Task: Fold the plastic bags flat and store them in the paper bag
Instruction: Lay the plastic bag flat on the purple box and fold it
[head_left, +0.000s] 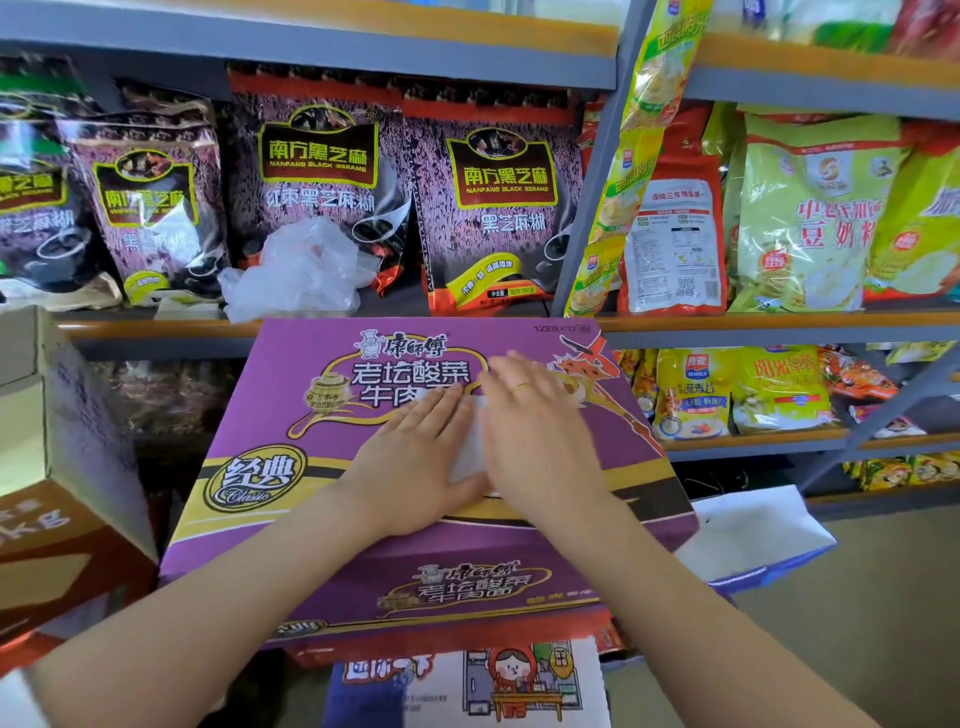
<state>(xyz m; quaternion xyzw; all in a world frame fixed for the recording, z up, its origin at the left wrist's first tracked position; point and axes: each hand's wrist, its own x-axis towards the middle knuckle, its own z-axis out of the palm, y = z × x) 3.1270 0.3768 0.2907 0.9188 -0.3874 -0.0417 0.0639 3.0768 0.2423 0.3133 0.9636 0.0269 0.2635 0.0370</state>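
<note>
Both hands lie flat on top of a purple instant-noodle carton, which stands in front of a metal store shelf. Between the hands there is a folded plastic bag, white and half transparent, pressed against the lid of the carton. The left hand rests on the left edge of this bag with its fingers straight and close together, so it grasps nothing and only presses down. The right hand covers the right part of the bag, also with straight, released fingers; it is a little blurred, and a gold ring shows on one finger.

A second plastic bag, crumpled and not folded, lies on the shelf board behind the carton, in front of the black sesame packets. To the right of the carton, lower down, stands a white paper bag with a blue lower edge; it is well apart from both hands. Below the front side of the carton another printed bag with a cartoon drawing is visible. On the left side stand brown cardboard boxes. The right shelves hold yellow and green food packets.
</note>
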